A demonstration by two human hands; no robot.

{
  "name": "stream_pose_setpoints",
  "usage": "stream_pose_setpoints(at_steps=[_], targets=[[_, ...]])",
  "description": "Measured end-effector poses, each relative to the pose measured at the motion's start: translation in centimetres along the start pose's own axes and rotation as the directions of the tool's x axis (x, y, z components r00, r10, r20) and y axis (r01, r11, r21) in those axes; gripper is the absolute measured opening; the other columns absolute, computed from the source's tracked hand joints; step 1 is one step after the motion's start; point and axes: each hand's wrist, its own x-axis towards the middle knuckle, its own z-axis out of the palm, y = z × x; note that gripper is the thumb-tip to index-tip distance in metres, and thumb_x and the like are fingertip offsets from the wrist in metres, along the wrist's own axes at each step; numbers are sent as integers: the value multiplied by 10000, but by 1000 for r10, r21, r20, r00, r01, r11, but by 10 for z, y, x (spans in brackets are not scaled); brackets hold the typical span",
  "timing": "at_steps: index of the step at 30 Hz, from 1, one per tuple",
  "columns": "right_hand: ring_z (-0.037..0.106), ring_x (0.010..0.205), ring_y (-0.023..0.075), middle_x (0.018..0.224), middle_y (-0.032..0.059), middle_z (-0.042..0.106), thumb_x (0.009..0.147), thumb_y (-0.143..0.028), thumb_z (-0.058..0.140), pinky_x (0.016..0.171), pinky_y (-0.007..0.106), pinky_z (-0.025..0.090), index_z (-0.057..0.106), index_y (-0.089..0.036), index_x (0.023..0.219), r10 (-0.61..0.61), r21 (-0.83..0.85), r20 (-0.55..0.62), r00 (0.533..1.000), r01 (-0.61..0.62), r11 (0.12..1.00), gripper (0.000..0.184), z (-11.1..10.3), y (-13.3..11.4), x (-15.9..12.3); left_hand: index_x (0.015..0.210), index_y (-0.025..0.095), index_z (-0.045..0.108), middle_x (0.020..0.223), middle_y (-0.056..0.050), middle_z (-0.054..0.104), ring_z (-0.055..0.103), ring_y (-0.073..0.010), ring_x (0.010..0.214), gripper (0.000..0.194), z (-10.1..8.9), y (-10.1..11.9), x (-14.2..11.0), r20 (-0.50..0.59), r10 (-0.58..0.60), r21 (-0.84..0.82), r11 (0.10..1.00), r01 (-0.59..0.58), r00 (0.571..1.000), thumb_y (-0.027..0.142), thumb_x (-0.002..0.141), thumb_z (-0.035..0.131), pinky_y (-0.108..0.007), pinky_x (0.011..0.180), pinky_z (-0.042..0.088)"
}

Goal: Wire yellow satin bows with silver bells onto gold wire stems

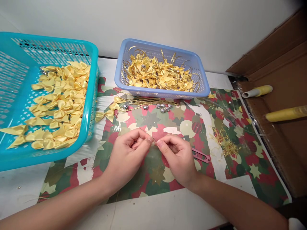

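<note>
Where visible, thin strand (pixel 154 140).

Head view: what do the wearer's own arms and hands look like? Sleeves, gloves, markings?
Left hand and right hand are both bare: no gloves, and no rings, watch or bracelet visible. Left forearm and right forearm are slim and uncovered, with no clear markings. A white edge by the right arm may be a sleeve.
</note>
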Motion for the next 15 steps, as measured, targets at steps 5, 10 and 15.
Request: stream_pose_setpoints(at_steps=[5, 10, 15], targets=[[464, 622, 124, 638, -9, 529, 878, -277, 577, 597, 263, 406, 604, -184, 690, 2, -1, -5, 1000, -2, 1000, 211, 0, 0, 0, 633, 185, 575, 526, 68, 458, 357, -46, 395, 163, 0, 0, 0, -6, 9, 11, 1000, -9, 1000, 266, 773, 553, -149, 341, 287], [464, 621, 115, 648, -13, 535, 877, -271, 586, 600, 258, 406, 611, -181, 701, -10, -3, -6, 1000, 10, 1000, 199, 0, 1, 0, 634, 185, 573, 529, 68, 461, 358, -47, 393, 174, 0, -1, 2, -8, 8, 23, 1000, -8, 1000, 279, 779, 551, -150, 341, 290], [473, 625, 113, 661, -12, 546, 866, -254, 596, 588, 250, 408, 613, -180, 710, -21, -6, 1, 1000, 21, 1000, 174, 0, 2, 0, 640, 186, 576, 517, 71, 452, 351, -48, 393, 181, 1, -2, 2, -13, 9, 15, 1000, -8, 1000, 295, 783, 554, -149, 343, 286]])
